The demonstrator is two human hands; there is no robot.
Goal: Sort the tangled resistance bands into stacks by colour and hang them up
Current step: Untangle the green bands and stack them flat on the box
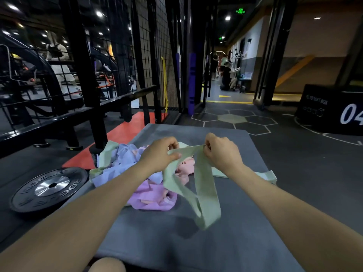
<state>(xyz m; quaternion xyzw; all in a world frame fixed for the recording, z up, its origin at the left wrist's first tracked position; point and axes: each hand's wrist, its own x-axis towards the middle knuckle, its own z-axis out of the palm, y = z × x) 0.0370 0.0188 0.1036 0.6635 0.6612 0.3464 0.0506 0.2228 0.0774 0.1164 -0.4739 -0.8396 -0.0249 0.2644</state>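
Fingers (173, 156) of the left hand (160, 154) and right hand (222, 152) pinch a green band (204, 193) at mid-frame, looped above the grey mat (157, 232), beside the tangled pile (137, 173).

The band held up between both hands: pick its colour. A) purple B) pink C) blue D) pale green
D: the left hand and right hand both pinch a pale green band, which hangs above the grey mat.

Bare forearms and hands (163, 154), no sleeves visible.
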